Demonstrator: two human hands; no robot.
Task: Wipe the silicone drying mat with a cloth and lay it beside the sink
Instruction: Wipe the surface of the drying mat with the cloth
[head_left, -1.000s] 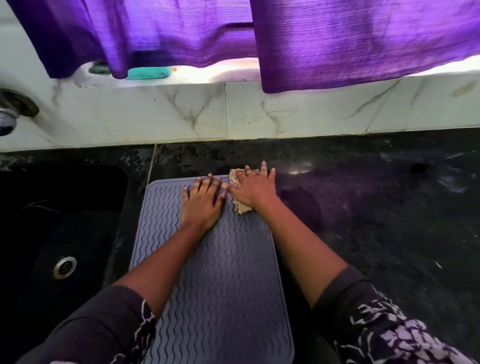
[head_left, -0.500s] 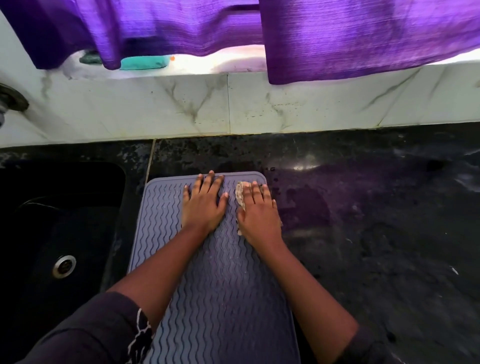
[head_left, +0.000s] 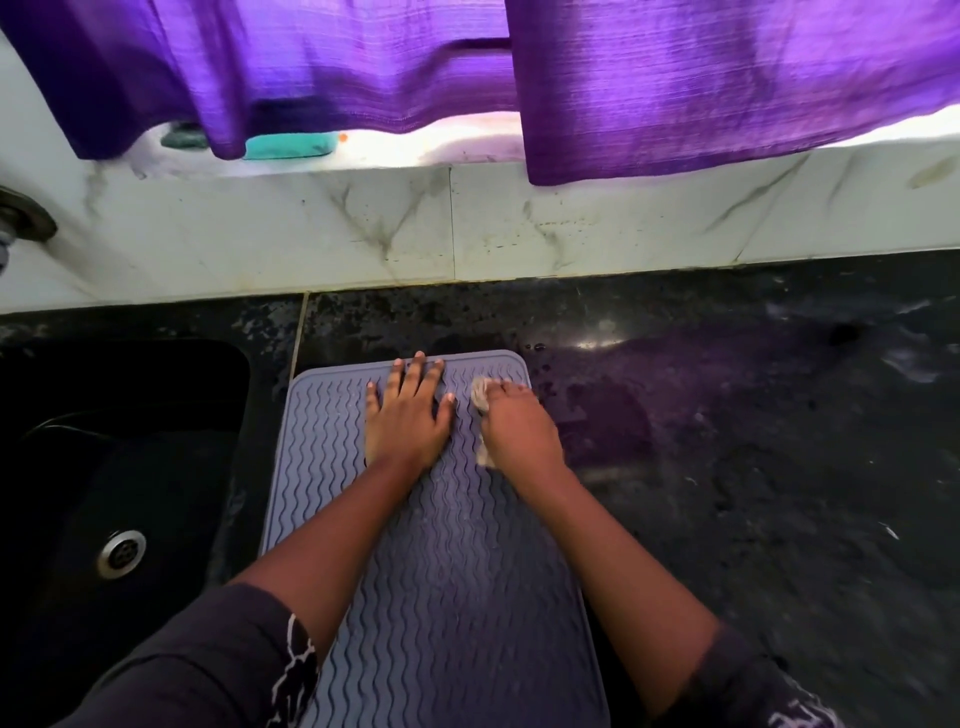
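One mat (head_left: 441, 571) lies on the desk (head_left: 753, 467), one sink (head_left: 104, 467) at its 9 o'clock. Left hand (head_left: 408, 415) flat, fingers spread wide; right hand (head_left: 519, 431) fingers hold one cloth (head_left: 480, 397) at the mat's 1 o'clock.

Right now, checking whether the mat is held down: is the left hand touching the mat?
Touching. The head view shows the left hand pressed flat, fingers spread, on the drying mat, with no gap visible beneath the palm.

- Daylight enters from behind the purple curtain (head_left: 701, 88); the sill below it is overexposed.
- Small glare spot on the dark table (head_left: 727, 467).
- Sink (head_left: 130, 441) nearly black, detail lost.
- Right hand (head_left: 519, 431) motion-blurred.
- Wide-angle bending at frame edges.
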